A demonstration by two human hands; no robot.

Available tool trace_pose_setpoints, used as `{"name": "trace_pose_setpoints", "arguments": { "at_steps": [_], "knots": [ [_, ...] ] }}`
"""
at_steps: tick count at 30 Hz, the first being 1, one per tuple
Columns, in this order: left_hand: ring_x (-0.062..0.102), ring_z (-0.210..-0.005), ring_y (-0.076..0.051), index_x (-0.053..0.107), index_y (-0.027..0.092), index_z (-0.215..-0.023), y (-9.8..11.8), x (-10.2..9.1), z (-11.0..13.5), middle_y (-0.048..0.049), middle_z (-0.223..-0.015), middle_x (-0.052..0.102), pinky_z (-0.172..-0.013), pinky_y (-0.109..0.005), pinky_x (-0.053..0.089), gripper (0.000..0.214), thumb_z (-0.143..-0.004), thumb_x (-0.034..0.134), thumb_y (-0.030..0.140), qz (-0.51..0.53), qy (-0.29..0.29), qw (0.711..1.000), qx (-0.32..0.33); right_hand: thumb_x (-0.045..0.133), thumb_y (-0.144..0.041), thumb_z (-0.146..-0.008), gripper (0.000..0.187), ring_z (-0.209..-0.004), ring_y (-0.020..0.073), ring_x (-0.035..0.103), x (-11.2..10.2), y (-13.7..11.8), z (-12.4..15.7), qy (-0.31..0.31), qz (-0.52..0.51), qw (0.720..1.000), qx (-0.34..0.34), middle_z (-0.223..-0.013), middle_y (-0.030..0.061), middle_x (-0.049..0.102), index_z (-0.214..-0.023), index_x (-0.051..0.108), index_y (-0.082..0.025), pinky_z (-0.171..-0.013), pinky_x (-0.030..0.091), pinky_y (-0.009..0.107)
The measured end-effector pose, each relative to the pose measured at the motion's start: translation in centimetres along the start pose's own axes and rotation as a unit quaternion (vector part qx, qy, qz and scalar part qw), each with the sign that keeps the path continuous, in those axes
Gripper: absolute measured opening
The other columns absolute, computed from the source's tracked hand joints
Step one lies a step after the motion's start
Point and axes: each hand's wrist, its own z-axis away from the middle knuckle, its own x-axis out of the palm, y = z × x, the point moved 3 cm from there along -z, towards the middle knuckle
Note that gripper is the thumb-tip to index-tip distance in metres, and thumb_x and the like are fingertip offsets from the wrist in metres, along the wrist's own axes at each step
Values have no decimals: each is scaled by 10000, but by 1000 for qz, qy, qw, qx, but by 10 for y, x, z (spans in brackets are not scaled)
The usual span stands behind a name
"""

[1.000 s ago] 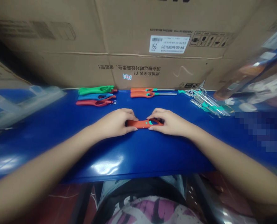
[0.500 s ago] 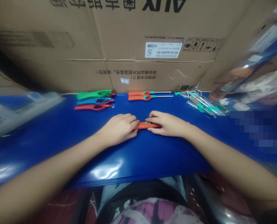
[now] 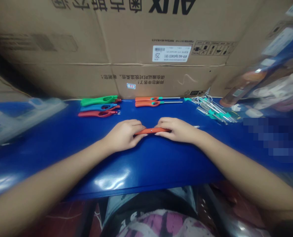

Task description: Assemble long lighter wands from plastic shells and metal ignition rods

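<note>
Between my hands, over the middle of the blue table (image 3: pixel 111 168), is an orange stick lighter (image 3: pixel 151 131), lying sideways. My left hand (image 3: pixel 126 133) is closed around its left end. On its right part, my right hand (image 3: pixel 174 129) is closed with thumb and fingers pinching the body. A bit of the metal tube shows past the right hand; the rest of that end is hidden. Beyond my hands lie two finished-looking orange lighters (image 3: pixel 147 103) with teal triggers and metal tubes.
Green (image 3: pixel 98 100), blue (image 3: pixel 97 107) and red (image 3: pixel 94 114) lighter handles lie at the back left. A pile of metal tubes with teal parts (image 3: pixel 215 112) lies at the back right, near a bottle (image 3: pixel 240 89). A cardboard box (image 3: pixel 126 42) stands behind. A clear plastic container (image 3: pixel 25 118) is far left.
The orange lighter has turned in my hands, so its narrow edge with the seam faces me and the teal part no longer shows. More of the metal tube appears on the right.
</note>
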Motion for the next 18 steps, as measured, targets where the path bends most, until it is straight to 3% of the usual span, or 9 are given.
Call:
{"name": "trace_pose_setpoints", "arguments": {
  "at_steps": [9, 12, 14, 16, 17, 18],
  "knots": [
    [587, -692, -171, 734, 133, -924, -6, -10, 2, -58, -777, 650, -661, -295, 468, 309, -1013, 516, 331, 0, 30, 1000, -1, 621, -373, -985, 242, -814, 221, 693, -15, 10, 7, 59, 77, 995, 3, -908, 81, 766, -987, 744, -165, -731, 472, 317],
    [575, -697, -177, 723, 135, -905, -2, -11, 2, -56, -765, 632, -656, -299, 452, 313, -1005, 511, 343, -1, 33, 999, -3, 589, -369, -1001, 248, -847, 230, 696, -16, 7, 7, 62, 89, 994, 5, -933, 87, 762, -1005, 732, -167, -749, 481, 327],
    [567, -699, -173, 709, 146, -866, -1, -10, 0, -52, -758, 625, -651, -291, 444, 318, -982, 542, 390, 51, 39, 997, -44, 562, -364, -1012, 255, -913, 242, 696, -15, 7, 5, 63, 86, 994, 16, -999, 101, 760, -1049, 720, -167, -800, 498, 345],
    [526, -630, -147, 685, 152, -809, -2, -8, -2, -33, -699, 594, -585, -267, 417, 366, -956, 568, 465, 189, 38, 970, -148, 532, -360, -1024, 270, -965, 248, 691, -15, 6, 3, 72, 72, 995, 21, -1060, 114, 752, -1112, 701, -168, -845, 512, 366],
    [478, -565, -128, 675, 150, -792, -4, -5, -3, -17, -640, 550, -525, -250, 379, 399, -947, 569, 501, 287, 28, 932, -219, 519, -363, -1031, 283, -989, 247, 689, -14, 4, 3, 77, 61, 995, 18, -1094, 117, 747, -1155, 687, -172, -865, 517, 374],
    [415, -506, -109, 667, 145, -784, -4, -1, -3, 0, -588, 493, -468, -236, 327, 421, -943, 560, 520, 386, 13, 877, -286, 515, -375, -1033, 304, -1015, 247, 687, -14, 3, 2, 82, 52, 995, 10, -1132, 120, 740, -1208, 667, -177, -881, 521, 381]
  ]
}}
